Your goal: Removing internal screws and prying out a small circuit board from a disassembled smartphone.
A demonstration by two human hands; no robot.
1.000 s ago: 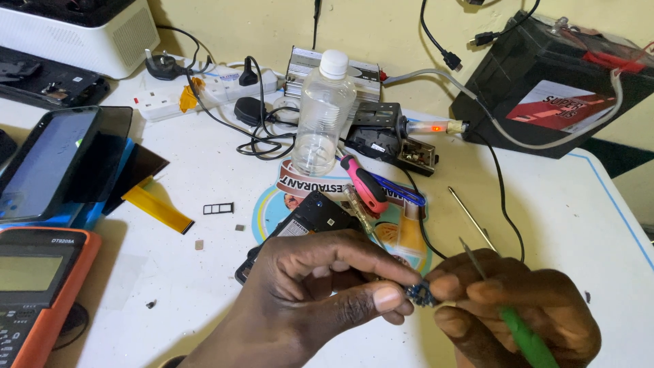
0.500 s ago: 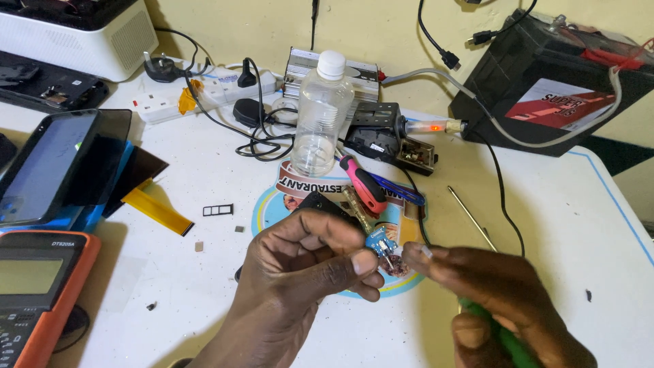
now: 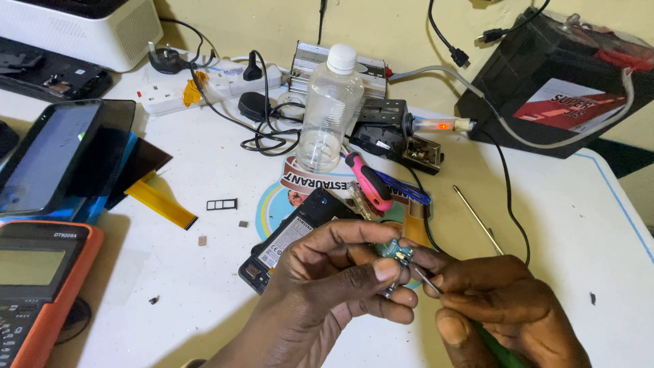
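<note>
Two hands fix a tiny part over a messy white table [image 3: 579,225]

The left hand [image 3: 334,279] has its fingers pinched shut on a small blue circuit piece [image 3: 400,253]; the right hand [image 3: 504,307] grips a green-handled tool [image 3: 494,344] touching it; a round sticker [image 3: 272,201] lies under the black phone [image 3: 293,235]; a clear bottle [image 3: 330,109] stands behind; a black box with a red-and-white label [image 3: 565,102] sits by the yellow wall [image 3: 272,20].

Clear bottle [image 3: 330,109], pink screwdriver [image 3: 368,181], multimeter [image 3: 37,286]

The left hand [image 3: 340,272] curls its fingers together in a pinch (thumb under, knuckles up), and the right hand [image 3: 497,300] meets it fingertip to fingertip, fist half closed.
</note>
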